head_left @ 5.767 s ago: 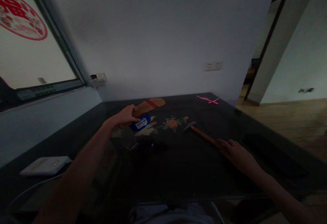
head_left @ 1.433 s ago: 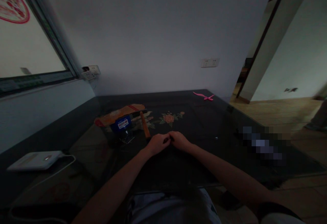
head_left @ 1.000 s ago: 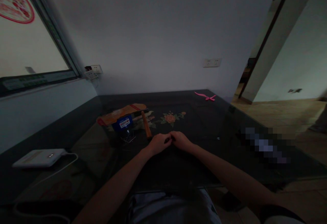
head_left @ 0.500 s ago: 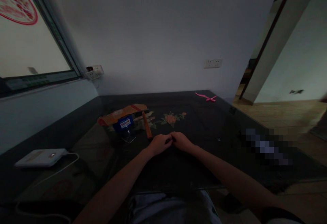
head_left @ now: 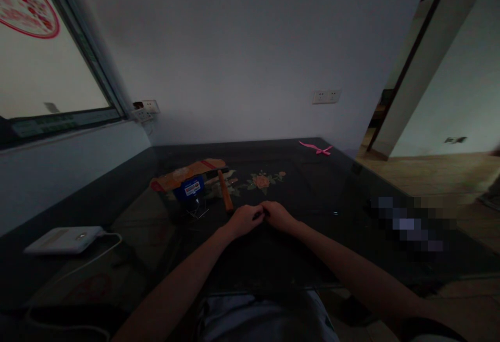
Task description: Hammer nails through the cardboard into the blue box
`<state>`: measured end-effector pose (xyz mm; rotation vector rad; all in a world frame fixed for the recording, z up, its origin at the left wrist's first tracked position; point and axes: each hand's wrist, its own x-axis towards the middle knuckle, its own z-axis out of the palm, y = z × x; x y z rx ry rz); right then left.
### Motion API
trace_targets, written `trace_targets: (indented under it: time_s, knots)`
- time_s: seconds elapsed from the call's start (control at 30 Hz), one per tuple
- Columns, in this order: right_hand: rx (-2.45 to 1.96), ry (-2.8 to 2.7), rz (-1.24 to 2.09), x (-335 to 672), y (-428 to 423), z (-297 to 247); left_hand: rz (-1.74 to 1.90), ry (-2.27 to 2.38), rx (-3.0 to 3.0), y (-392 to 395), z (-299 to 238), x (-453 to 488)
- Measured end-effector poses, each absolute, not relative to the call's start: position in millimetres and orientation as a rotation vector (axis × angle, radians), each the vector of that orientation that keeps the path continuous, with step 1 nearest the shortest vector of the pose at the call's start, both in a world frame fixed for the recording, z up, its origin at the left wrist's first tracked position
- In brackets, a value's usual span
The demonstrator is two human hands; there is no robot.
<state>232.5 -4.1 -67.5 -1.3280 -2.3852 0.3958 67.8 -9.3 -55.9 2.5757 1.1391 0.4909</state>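
My left hand (head_left: pixel 245 219) and my right hand (head_left: pixel 279 216) meet at the fingertips over the dark table (head_left: pixel 250 264). Both have curled, closed fingers; whatever they may pinch is hidden or too small to make out. Just beyond my left hand lies a hammer (head_left: pixel 225 193) with a wooden handle, its dark head pointing away. Left of it sits a small blue box (head_left: pixel 190 188) with a white label. Several thin metal pieces (head_left: pixel 200 211), which look like nails, lie in front of the box.
A crumpled orange-brown wrapper (head_left: pixel 183 173) lies behind the blue box. At the left is a white device (head_left: pixel 64 240) with a white cable (head_left: pixel 91 264). A pink strip (head_left: pixel 318 149) lies at the back right, a blurred-out object (head_left: pixel 406 225) at the right, and a tiny shiny bit (head_left: pixel 335 213) nearer.
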Motion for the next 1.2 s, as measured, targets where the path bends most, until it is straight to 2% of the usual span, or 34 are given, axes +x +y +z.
trace_targets:
  time_s: [1.2]
  knots:
    - [-1.307,-2.394,0.427,233.0,-3.5,-66.4,0.482,1.116,2.557,-11.0,-53.2,67.7]
